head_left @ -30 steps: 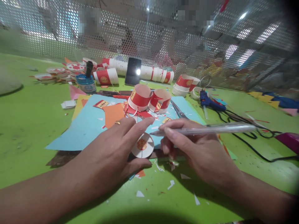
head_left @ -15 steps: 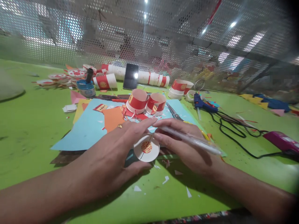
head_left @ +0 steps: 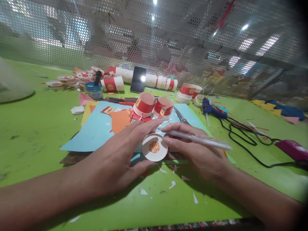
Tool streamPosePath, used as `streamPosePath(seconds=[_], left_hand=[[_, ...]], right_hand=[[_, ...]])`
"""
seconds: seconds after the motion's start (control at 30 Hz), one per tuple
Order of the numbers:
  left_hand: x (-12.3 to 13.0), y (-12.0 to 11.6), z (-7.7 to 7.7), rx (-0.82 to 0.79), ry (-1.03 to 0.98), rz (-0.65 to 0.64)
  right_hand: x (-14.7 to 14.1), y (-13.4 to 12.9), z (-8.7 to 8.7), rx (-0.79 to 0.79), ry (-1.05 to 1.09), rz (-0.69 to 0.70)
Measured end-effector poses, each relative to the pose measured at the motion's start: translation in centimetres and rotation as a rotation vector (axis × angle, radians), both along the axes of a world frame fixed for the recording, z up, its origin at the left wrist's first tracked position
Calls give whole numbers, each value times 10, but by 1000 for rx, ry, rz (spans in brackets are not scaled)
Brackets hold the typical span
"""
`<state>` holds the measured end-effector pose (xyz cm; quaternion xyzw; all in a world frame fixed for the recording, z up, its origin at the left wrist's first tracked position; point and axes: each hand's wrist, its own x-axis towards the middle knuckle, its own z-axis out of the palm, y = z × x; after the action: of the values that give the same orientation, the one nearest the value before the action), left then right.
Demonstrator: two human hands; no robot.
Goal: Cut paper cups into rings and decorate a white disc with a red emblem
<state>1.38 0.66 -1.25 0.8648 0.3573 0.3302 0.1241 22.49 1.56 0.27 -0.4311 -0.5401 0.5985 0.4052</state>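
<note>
A small white paper cup piece (head_left: pixel 154 148) with an orange round pattern and a dark line across its face is gripped between the thumb and fingers of my left hand (head_left: pixel 122 152). My right hand (head_left: pixel 194 146) holds a clear pen (head_left: pixel 199 138) between thumb and index finger, its tip near the cup's upper rim. The right thumb is at the cup's right edge. Just beyond my hands, two red and white cup rings (head_left: pixel 144 105) (head_left: pixel 163 107) rest on light blue paper (head_left: pixel 89 136) beside orange paper (head_left: pixel 119 121).
Scissors (head_left: pixel 181 115) lie on the paper's right side. A blue glue gun (head_left: pixel 213 109) with black cable is at the right, a phone (head_left: pixel 138 79) stands behind, and a blue jar (head_left: pixel 94 90) is at back left. White scraps dot the green table (head_left: pixel 115 208).
The whole view has shifted, with objects a little further right. The cup face is turned, its dark line now lying flatter. Both hands keep their holds.
</note>
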Motion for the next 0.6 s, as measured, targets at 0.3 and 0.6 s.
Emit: streamPosePath(seconds=[0.3,0.6], left_hand=[[-2,3,-1,-6,-28,0],[-3,7,1,-103,-29,37]], right_hand=[[1,-2,-2,-18,7,16],[0,-2,1,95,-165,-27]])
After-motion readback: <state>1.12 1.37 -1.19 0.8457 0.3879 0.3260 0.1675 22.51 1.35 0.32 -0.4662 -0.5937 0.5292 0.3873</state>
